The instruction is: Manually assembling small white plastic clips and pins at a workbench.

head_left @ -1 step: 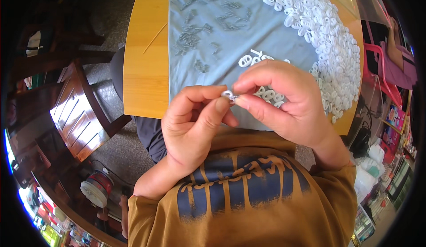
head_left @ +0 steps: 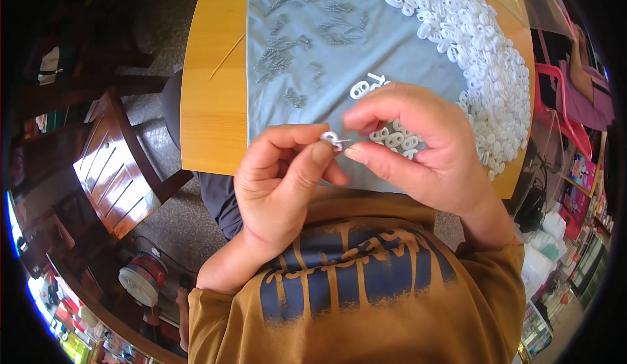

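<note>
A yellow wooden table [head_left: 212, 129] carries a blue-grey cloth [head_left: 392, 47], and along the cloth's right side sweeps a big heap of white plastic pieces [head_left: 490, 63]; judging by that heap, far more is left than done. Dark metal coils [head_left: 277, 57] lie loose in scattered clusters toward the cloth's upper left, another sign of plenty remaining. The left hand [head_left: 277, 181] pinches one white piece [head_left: 330, 140] between thumb and forefinger, above the near edge of the cloth. The right hand [head_left: 424, 142] is just beside it, thumb and forefinger slightly parted with nothing evidently gripped. Beyond that gap, a smaller group of white pieces [head_left: 395, 139] lies apart from the heap. From the held piece a thin metal end [head_left: 347, 141] juts toward the right fingertips; this one looks partly assembled, though it is too small to tell whether the metal is fully seated.
</note>
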Tool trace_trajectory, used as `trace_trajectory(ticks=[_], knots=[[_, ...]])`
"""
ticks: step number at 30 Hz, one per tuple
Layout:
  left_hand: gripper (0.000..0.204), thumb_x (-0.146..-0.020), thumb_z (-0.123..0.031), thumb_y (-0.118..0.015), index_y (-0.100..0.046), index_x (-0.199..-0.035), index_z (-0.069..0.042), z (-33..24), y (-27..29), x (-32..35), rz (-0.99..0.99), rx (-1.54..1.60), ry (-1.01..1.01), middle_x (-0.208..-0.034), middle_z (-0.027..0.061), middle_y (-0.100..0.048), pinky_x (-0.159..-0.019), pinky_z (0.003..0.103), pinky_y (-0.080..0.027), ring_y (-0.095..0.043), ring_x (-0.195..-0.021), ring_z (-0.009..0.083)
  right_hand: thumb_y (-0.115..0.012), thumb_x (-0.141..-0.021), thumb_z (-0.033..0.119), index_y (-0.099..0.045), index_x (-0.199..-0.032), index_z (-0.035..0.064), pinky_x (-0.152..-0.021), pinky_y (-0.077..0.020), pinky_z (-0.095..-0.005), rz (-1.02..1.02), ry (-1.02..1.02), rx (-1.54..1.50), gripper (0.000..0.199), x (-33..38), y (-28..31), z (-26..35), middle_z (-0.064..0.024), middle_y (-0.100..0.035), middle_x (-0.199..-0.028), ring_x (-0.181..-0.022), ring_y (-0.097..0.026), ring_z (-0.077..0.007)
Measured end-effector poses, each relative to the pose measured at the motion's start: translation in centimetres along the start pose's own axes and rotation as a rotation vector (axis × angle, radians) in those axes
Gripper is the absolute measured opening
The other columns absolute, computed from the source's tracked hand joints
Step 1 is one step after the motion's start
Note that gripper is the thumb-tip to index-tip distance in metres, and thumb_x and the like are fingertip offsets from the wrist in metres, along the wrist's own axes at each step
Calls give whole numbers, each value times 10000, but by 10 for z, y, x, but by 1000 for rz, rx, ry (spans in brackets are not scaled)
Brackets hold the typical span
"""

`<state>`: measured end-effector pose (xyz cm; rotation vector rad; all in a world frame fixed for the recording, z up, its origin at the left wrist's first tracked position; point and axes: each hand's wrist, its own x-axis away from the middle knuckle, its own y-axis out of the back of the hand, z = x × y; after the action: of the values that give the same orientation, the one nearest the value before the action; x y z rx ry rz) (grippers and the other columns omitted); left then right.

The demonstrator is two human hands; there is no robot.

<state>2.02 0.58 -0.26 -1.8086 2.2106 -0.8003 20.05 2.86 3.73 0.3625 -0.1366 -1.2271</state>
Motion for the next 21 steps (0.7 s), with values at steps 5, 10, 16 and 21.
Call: trace_trajectory(ticks=[5,10,16,21], knots=[[155,-858,-42,-587,-553,-992,29,-6,9,-4,-127,16,-31,-858,131,-634,-595,239,-489,-594,-614,150,-649,-740,-13,-607,-891,5,-691,-458,-276,-51,47,290,157,-1,23,-8,-94,-602,-854,-775,-574,-192],[162,-860,-54,-588,-555,-995,29,-1,15,-5,-148,-8,-14,-852,132,-634,-599,233,-472,-585,-606,143,-661,-672,41,-571,-750,50,-652,-426,-342,41,179,596,119,-4,12,-20,-58,-521,-758,-736,-512,-241],[161,-862,-46,-581,-551,-1002,28,-1,15,-6,-120,-26,-7,-852,128,-629,-600,231,-467,-581,-615,137,-653,-658,42,-572,-713,54,-679,-418,-334,122,148,740,98,-7,8,-26,-41,-502,-742,-777,-496,-222],[160,-862,-43,-580,-550,-1003,25,-2,17,-6,-113,13,3,-851,124,-630,-599,232,-467,-579,-617,134,-647,-678,26,-568,-715,46,-673,-431,-344,65,177,669,90,-11,5,-23,-58,-544,-757,-748,-524,-247]])
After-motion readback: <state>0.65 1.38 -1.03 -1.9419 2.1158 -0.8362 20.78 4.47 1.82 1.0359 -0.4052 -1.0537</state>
